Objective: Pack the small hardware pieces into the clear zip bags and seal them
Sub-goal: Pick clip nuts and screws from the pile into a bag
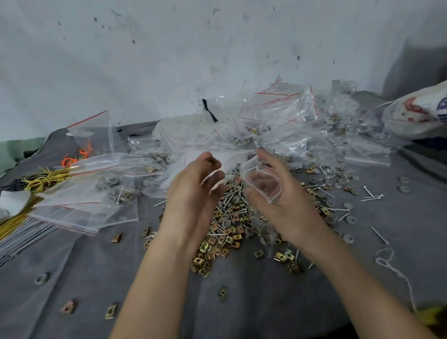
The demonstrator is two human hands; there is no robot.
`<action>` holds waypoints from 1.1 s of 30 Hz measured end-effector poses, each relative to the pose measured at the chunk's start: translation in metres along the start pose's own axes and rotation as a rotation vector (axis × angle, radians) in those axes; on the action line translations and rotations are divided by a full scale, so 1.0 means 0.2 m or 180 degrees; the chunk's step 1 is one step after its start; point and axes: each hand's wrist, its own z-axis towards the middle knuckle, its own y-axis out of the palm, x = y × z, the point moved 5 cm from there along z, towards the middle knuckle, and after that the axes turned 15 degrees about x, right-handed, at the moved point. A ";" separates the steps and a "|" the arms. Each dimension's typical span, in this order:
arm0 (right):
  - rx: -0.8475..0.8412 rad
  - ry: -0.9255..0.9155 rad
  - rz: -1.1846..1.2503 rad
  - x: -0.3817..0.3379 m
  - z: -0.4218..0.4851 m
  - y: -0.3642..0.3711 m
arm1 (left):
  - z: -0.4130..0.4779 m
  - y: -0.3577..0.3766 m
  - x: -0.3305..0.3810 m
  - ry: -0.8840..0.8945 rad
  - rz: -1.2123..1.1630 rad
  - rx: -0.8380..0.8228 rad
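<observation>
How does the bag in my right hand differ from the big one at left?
The small bag is held up in the right hand, mouth open; the large bag lies flat on the grey cloth. The large bag is far wider than the small bag. Both are clear plastic.

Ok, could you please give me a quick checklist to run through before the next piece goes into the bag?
1. Right hand grips the small zip bag: ok.
2. Bag mouth open, facing the left hand: ok, it looks so.
3. Left hand pinches a brass piece at its fingertips: ok.
4. Left hand over the bag mouth: not ok, it is beside the bag, apart.
5. Hardware pile lies under both hands: ok.
6. Count of pieces already in the bag: cannot tell, blurred.
</observation>
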 end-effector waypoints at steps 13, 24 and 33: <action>0.0053 0.0010 0.0078 0.05 0.04 0.05 | -0.12 0.18 0.07 0.2782 0.2636 -0.0526; 0.0153 0.0027 0.0211 0.02 0.03 0.05 | -0.04 0.03 0.11 0.2702 0.2689 -0.0191; 0.0268 0.0067 0.0304 -0.01 0.04 0.01 | 0.02 -0.21 -0.10 0.2382 0.5001 -0.1423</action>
